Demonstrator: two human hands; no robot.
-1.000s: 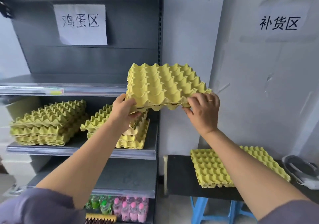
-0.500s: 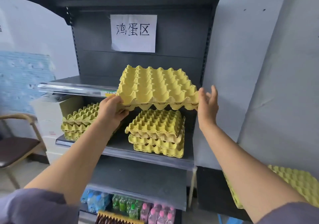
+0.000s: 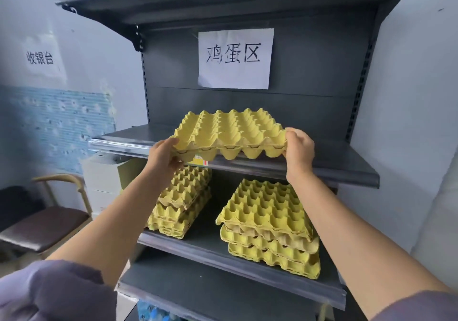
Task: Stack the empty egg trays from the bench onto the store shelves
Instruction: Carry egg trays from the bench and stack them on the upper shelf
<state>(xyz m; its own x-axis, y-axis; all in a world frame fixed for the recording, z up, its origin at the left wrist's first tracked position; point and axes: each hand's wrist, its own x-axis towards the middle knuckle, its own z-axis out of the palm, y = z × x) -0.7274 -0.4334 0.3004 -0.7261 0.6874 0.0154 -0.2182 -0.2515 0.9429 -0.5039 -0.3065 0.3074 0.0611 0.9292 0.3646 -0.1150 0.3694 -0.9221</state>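
Where grey shelf unit (image 3: 309, 112) backs onto pale wall, tray stacks (image 3: 270, 226) sit on middle shelf (image 3: 210, 245). Egg tray (image 3: 230, 132) level over front edge of upper shelf (image 3: 347, 162); left hand (image 3: 164, 158), right hand (image 3: 300, 149) grip its near corners.

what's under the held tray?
The held tray, gripped by the left hand and right hand, overhangs the upper shelf edge. Lower down: left stack, right stack. Shelf surface beneath the tray is covered.

Greyish-purple sleeves (image 3: 57, 291), bare forearms (image 3: 119, 221)
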